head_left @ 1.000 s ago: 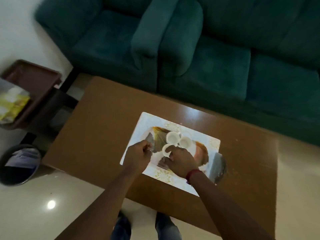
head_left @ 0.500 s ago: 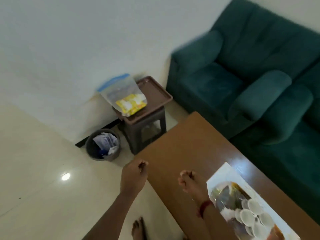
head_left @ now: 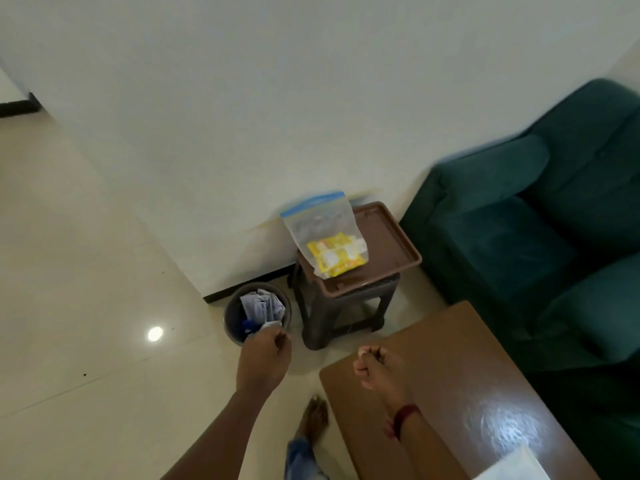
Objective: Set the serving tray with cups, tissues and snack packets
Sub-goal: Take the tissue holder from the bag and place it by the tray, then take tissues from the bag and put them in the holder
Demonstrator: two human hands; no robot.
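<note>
A dark stool [head_left: 346, 306] stands against the wall, and a brown tray [head_left: 391, 244] lies on top of it. On that tray a clear zip bag [head_left: 322, 230] stands upright with yellow snack packets [head_left: 334, 256] at its bottom. Just left of the stool is a round bin [head_left: 232, 317] with crumpled paper [head_left: 261, 304] in it. Right of the stool sits a green sofa [head_left: 536, 237].

In front of the stool, the corner of the brown table [head_left: 450, 375] juts out between it and the person. The left hand [head_left: 265, 358] hangs over the near rim of the bin with fingers curled. A pale scrap shows at its fingertips, but I cannot tell whether they pinch it. The right hand [head_left: 375, 367] is curled into a fist over the table corner with nothing seen in it. A bare foot [head_left: 313, 422] is on the floor between the hands. A pale corner of the serving tray [head_left: 512, 465] lies on the table, well apart from the stool.
</note>
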